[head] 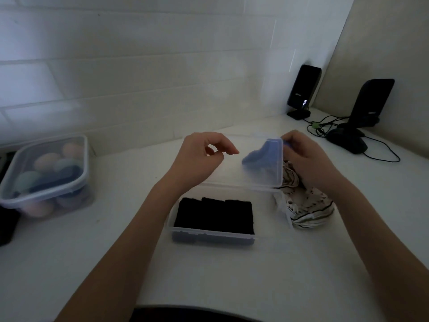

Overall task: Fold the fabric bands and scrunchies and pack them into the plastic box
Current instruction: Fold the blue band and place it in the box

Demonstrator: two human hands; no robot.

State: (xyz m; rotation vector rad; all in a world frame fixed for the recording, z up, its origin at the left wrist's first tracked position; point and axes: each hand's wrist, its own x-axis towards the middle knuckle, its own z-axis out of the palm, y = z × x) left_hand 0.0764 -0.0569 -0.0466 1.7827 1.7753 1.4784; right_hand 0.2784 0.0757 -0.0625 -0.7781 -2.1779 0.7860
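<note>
Box (212,233) long axis left-right, lid (255,182) upright, right hand (304,156) fingers pinching blue band (260,154), left hand (199,154) loosely curled, empty.

Black folded bands (214,214) fill a clear plastic box (209,237) on a white desk (116,263), while a blue fabric piece (261,155) shows through the box's translucent raised lid (255,180). Beside it lies cream fabric with dark green stripes (308,208); a second clear container (44,175) holds peach, pink, pale green and dark blue items, and black speakers (304,89) stand against white tiles.
</note>
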